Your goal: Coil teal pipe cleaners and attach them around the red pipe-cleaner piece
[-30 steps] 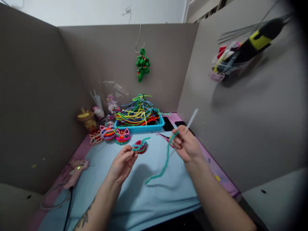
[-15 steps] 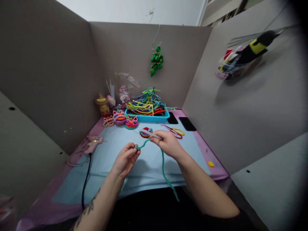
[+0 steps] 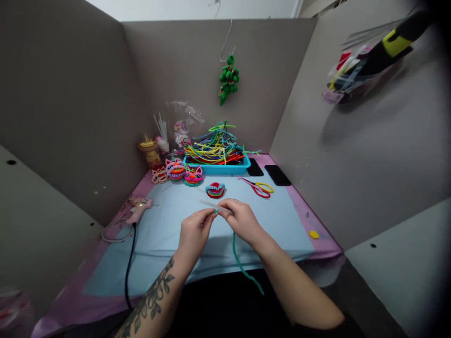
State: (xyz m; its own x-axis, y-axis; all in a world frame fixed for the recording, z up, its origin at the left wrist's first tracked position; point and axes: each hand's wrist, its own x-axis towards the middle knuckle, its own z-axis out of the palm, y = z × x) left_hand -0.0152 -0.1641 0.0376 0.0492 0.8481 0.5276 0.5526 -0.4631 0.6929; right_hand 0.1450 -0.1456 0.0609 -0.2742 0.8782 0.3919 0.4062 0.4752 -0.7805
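My left hand [image 3: 194, 233] is closed in a pinch on one end of a teal-green pipe cleaner [image 3: 239, 263]. Close beside it, my right hand [image 3: 244, 223] grips the same pipe cleaner along with a thin whitish stick [image 3: 210, 204], whose tip points left above my left fingers. The pipe cleaner's long tail hangs from under my right hand toward my lap. Just beyond the hands lies a small round piece [image 3: 215, 189] of red, blue and multicoloured pipe cleaner on the light blue cloth [image 3: 169, 230].
Farther back stand a blue tray [image 3: 214, 170] heaped with pipe cleaners and several cat-faced pieces [image 3: 175, 169]. Scissors [image 3: 260, 188] and two phones [image 3: 277, 175] lie right. A corded glue gun [image 3: 138, 211], its light on, lies left. Grey partitions [image 3: 176, 61] enclose the table.
My left hand has moved right and up against my right hand, so the stretch of pipe cleaner between them is now very short. The view has tilted slightly downward.
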